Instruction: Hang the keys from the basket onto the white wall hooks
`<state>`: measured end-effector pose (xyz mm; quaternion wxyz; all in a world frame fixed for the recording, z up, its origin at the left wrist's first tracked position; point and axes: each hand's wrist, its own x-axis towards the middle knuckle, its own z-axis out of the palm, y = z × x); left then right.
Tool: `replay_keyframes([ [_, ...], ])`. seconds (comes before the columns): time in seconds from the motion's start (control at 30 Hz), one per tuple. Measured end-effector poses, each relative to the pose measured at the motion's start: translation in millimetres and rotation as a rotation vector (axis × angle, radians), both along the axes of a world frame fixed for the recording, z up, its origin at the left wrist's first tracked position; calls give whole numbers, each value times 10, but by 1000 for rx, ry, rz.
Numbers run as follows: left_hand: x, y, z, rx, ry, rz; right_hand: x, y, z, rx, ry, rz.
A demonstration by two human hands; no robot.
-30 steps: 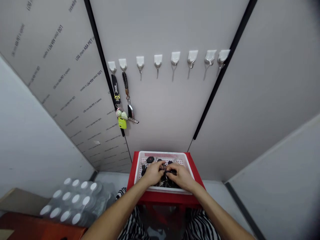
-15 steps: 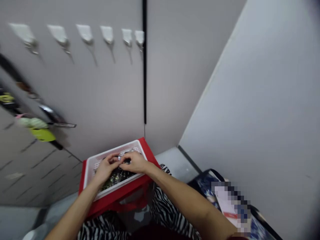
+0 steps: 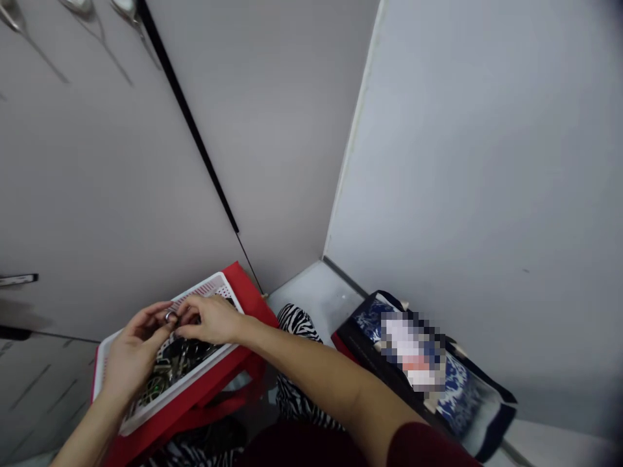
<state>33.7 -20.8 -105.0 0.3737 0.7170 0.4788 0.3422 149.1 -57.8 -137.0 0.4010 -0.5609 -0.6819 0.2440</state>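
Observation:
Over a white plastic basket point(image 3: 211, 287), my two hands meet with their fingertips close together. My left hand point(image 3: 135, 347) pinches a small shiny silver ring point(image 3: 170, 316) between thumb and fingers. From the other side, the closed thumb and fingers of my right hand point(image 3: 214, 319) come against the same spot; what exactly they grip is partly hidden. Below the hands, the basket holds a jumble of small dark and metallic pieces point(image 3: 178, 360), too small to name one by one.
The basket rests on a red bag or box point(image 3: 250, 292) against a grey panel wall. To the right, a blue-and-white patterned bag point(image 3: 457, 389) lies on the floor beside the wall. White hooks point(image 3: 78, 5) hang at upper left. Zebra-striped cloth point(image 3: 296, 324) covers my legs.
The view has swung right, so the basket and hands appear farther left and more of the patterned bag shows. Both hands stay together at the silver ring.

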Motion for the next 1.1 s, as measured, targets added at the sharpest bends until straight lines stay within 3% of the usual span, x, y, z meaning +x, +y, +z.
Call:
replay_keyframes([
  [0.1, 67, -65, 96, -158, -78, -48, 35, -23, 36, 22, -24, 3],
  [0.37, 96, -106, 200, 39, -6, -68, 46, -55, 39, 81, 76, -17],
  [0.57, -3, -35, 155, -41, -116, -21, -1, -12, 84, 115, 255, -45],
  [0.7, -92, -20, 20, -194, -219, -88, -60, 98, 319, 197, 276, -103],
  [0.83, -211, -11, -14, -151, -262, -46, -250, 228, 597, 229, 240, -67],
  [0.97, -347, 119, 131, -70, -396, -10, -485, 454, 825, 242, 272, -10],
  [1.1, -501, 333, 432, -9, -538, 45, -729, 788, 1137, 137, 453, 23],
])
